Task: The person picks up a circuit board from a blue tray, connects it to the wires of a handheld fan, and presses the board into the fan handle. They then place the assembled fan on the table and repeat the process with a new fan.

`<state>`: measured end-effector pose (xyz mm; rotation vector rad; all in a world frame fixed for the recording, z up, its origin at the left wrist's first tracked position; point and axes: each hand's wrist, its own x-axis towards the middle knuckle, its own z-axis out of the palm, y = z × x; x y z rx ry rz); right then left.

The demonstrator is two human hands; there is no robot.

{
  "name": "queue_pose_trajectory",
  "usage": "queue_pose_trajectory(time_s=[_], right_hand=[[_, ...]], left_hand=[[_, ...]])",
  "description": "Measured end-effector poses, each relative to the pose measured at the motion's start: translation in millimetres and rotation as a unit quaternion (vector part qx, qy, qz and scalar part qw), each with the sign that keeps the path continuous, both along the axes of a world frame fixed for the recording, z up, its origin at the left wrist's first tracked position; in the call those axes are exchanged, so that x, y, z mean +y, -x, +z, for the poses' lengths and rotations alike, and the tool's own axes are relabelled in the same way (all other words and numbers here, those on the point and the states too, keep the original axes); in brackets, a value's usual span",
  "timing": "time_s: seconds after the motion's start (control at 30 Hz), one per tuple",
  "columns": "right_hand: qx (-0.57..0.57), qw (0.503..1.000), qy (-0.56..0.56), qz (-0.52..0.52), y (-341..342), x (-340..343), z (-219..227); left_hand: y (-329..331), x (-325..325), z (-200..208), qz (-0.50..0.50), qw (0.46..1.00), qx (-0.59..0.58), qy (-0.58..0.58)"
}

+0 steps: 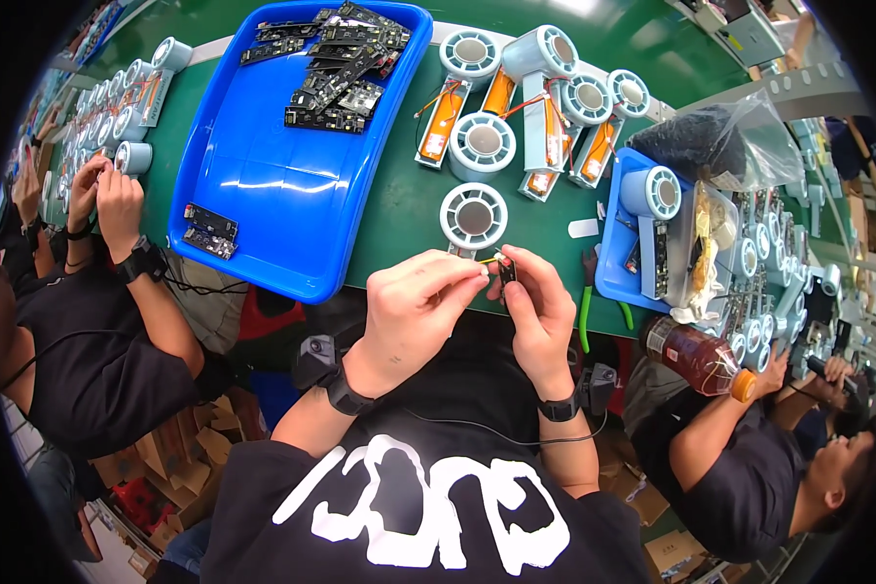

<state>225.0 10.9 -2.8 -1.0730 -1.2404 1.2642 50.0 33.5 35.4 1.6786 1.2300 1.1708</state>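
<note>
Pinching yellow wire (pixel 488 260) in left hand (pixel 414 300), circuit board (pixel 507 270) in right hand (pixel 539 310).
Could tear wire loose by tugging.

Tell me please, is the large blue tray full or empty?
The tray is partly filled: black boards lie heaped at its far end, more in its near left corner, with bare bottom between.

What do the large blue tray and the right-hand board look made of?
Large blue tray: most likely moulded plastic, glossy, given the bright streaks reflected on its floor. Board: perhaps resin laminate, dark; tiny light details suggest mounted components, finish unclear.
</note>
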Motion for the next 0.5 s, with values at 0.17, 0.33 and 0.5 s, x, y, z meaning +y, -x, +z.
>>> queue_pose_trajectory(time_s=[0.17, 0.33, 0.5], right_hand=[[-0.027, 1.0, -0.015, -0.007, 0.1, 1.2, 1.6], [-0.103, 0.985, -0.136, -0.036, 2.6, 5.8, -3.3], [-0.12, 0.975, -0.182, -0.037, 2.2, 7.2, -3.3]], left_hand=[[-4.8, 2.1, -8.3, 0.014, 0.994, 0.056, -0.098], [-7.1, 2.8, -8.5, -0.005, 0.994, 0.069, -0.085], [-7.1, 5.1, -9.1, -0.008, 0.996, 0.055, -0.074]])
